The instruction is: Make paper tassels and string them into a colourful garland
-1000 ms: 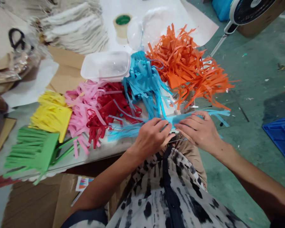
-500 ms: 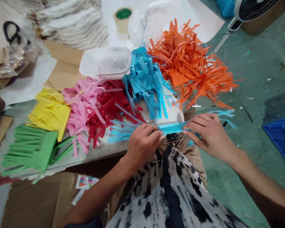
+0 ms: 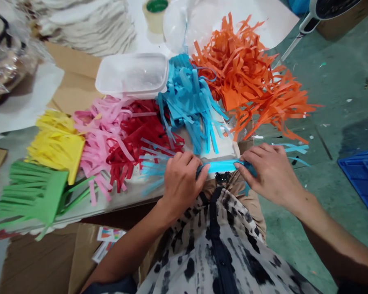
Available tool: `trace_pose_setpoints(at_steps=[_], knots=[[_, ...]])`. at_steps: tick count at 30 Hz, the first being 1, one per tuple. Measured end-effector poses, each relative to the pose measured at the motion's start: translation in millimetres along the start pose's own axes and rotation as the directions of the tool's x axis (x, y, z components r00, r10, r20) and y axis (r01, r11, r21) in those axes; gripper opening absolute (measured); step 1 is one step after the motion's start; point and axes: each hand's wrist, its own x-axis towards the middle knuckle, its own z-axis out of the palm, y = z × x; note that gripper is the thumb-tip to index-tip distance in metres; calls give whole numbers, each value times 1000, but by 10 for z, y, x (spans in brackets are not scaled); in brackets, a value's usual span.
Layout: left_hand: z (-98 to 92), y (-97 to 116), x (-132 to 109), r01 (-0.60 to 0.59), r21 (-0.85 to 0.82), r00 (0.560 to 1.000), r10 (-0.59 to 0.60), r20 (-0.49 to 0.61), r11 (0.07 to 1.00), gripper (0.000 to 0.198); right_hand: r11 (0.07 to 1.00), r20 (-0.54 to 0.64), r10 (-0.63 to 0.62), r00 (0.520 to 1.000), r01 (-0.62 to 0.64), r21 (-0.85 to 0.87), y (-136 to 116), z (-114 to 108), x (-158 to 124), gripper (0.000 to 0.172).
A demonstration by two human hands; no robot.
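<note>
A light-blue fringed paper tassel (image 3: pixel 221 166) is stretched level between my hands, just above my lap. My left hand (image 3: pixel 185 173) is closed around its left part, thumb toward the middle. My right hand (image 3: pixel 265 171) grips the other side with thumb and fingers. Cut strips fan out past both hands, and the short middle band shows between them. Beyond my hands lies a pile of blue fringed tassels (image 3: pixel 190 102). A dark red fringe pile (image 3: pixel 144 134) is close to my left hand, and an orange fringe pile (image 3: pixel 242 73) lies farther back on the right.
Pink (image 3: pixel 102 130), yellow (image 3: pixel 57 143) and green fringes (image 3: pixel 33 192) lie along the table's left side. Behind them stand a clear plastic tub (image 3: pixel 133 73) and a tape roll (image 3: pixel 155 18). A blue crate (image 3: pixel 362 175) is on the floor at right.
My hands keep hold of the blue tassel in nearly the same place. The left hand has turned slightly and its fingers are wrapped more over the paper. The camera view has shifted a little.
</note>
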Motion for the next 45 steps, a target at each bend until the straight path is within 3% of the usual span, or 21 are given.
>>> trace_pose_setpoints(at_steps=[7,10,13,15,17,19,21,23,25,27,29,31,34,36,39,45], knots=[[-12,0,61,-46,105,999,44,20,993,29,998,-15,36,999,-37,-60,-58,-36,18,29],[-8,11,60,-75,168,997,76,-4,983,27,995,-144,55,988,-66,-73,-110,-62,-39,23],[8,32,59,-134,195,984,155,-94,972,16,991,-205,-130,970,123,-48,-195,-36,-129,40],[17,41,69,-246,199,950,277,-146,949,13,970,-189,-242,952,240,-35,-230,12,-195,47],[5,20,85,-440,194,872,469,-139,877,17,971,-191,-241,952,238,-39,-211,58,-265,45],[-42,-56,99,-606,163,780,622,-71,779,20,979,-190,-203,960,199,-42,-138,81,-337,44],[-132,-201,102,-673,125,735,678,7,729,22,980,-191,-201,961,198,-36,-41,79,-408,46],[-260,-388,93,-660,102,751,656,74,744,23,972,-208,-235,949,229,-56,43,66,-468,47],[-401,-547,81,-607,121,795,600,90,786,23,963,-214,-269,939,256,-84,90,56,-509,45],[-512,-596,70,-499,188,863,504,22,846,24,961,-201,-276,940,263,-89,101,57,-526,45],[-545,-496,64,-409,212,891,438,-117,888,23,964,-195,-265,944,255,-76,94,64,-522,44],[-471,-282,62,-455,142,860,475,-187,879,20,966,-200,-258,945,248,-71,85,70,-508,43],[-212,68,50,-613,9,789,613,-41,790,19,965,-233,-260,937,251,-71,66,71,-496,40],[-30,211,14,-594,8,805,594,14,805,25,967,-243,-253,936,245,-62,28,78,-500,41],[130,258,-94,-525,6,851,525,5,851,33,969,-221,-244,944,245,-24,-66,120,-508,44],[125,135,-282,-449,-133,894,443,-69,884,35,972,-298,-209,931,230,38,-88,190,-475,32]])
